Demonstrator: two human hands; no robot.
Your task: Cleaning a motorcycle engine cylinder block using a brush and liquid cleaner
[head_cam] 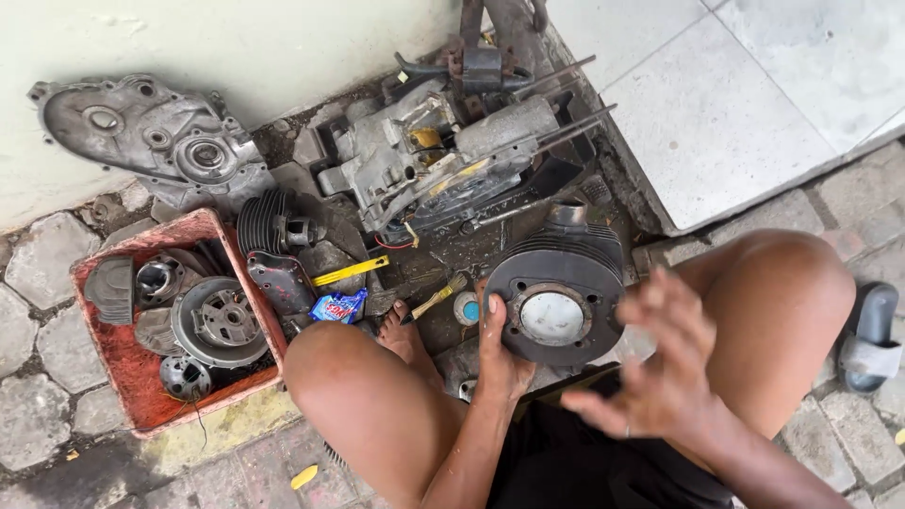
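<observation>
I squat on paving stones over engine parts. My left hand (498, 347) grips the left edge of a black finned engine cylinder (558, 283), held upright so its round bore with a pale piston top (551, 318) faces me. My right hand (655, 363) hovers just right of the cylinder, fingers spread and blurred, holding nothing. My bare knees frame the cylinder on both sides.
A dirty engine crankcase with long studs (443, 155) lies ahead by the wall. A grey casing cover (151, 137) leans at the left. A red tray (127, 377) holds a flywheel and other parts. A yellow-handled brush (436, 297), a blue packet (337, 307) and a grey sandal (867, 339) lie nearby.
</observation>
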